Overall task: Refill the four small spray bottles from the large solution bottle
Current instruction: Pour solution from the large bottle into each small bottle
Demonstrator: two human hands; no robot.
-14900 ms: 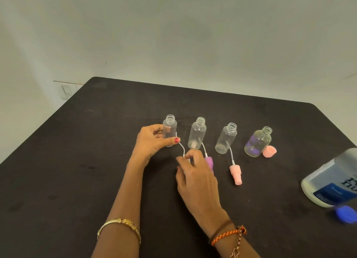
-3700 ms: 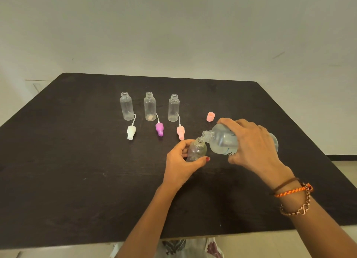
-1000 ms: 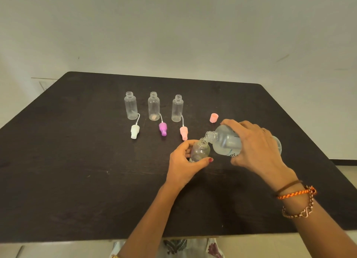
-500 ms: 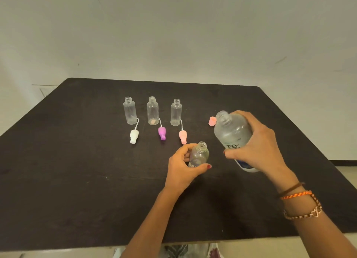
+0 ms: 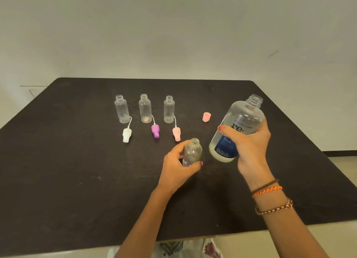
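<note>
- The left hand (image 5: 176, 166) curls round the small spray bottle (image 5: 192, 151), thumb and fingers pinching its lower body; it stands open-necked on the bench (image 5: 58, 171), toward the middle of the near half.
- The right hand (image 5: 249, 144) grips the large solution bottle (image 5: 238, 128) round its labelled waist, neck up and tilted slightly toward the far right corner. The bottle is uncapped, with a shallow pool of liquid at its base.
- Three more small bottles (image 5: 145, 109) stand in a row nearer the far edge, all open. Their sprayer heads, white (image 5: 127, 135), purple (image 5: 155, 130) and pink (image 5: 176, 133), lie on the bench in front of them.
- A loose pink cap (image 5: 206, 116) stands apart, toward the right edge.
- Handling, as a judgement: the small bottles look like thin clear plastic, light and easy to tip or squeeze, so each wants steadying low on the body while being filled.
- The large bottle looks mostly empty and so fairly light, but smooth. A full wrap round the waist suits it, and it would need a steep tilt to pour.
- The narrow necks leave little margin; a spill on the dark bench is the likely slip.
</note>
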